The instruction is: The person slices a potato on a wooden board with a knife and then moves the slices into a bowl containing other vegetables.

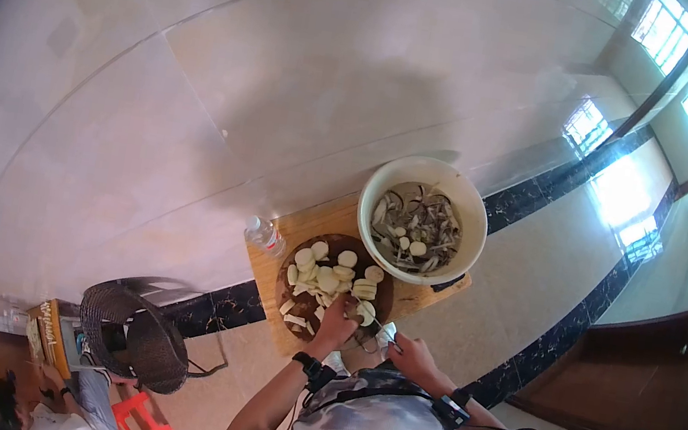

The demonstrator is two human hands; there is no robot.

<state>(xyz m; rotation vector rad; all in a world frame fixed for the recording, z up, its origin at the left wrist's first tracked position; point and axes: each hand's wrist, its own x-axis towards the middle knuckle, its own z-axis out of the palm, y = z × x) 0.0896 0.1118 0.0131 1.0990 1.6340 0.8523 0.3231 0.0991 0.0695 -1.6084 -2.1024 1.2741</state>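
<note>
The left hand (pixel 336 325) lay with bent fingers on pale slices (pixel 333 277) at the near edge of the board (pixel 385 299), its grip unclear, while the right hand (pixel 414 356) clasped a knife (pixel 379 322) just beside it, near the bucket (pixel 433 164).

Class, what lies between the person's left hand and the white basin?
White round slices heaped on the dark round chopping board fill that stretch, as the head view shows; the left hand rests at the board's near edge.
</note>
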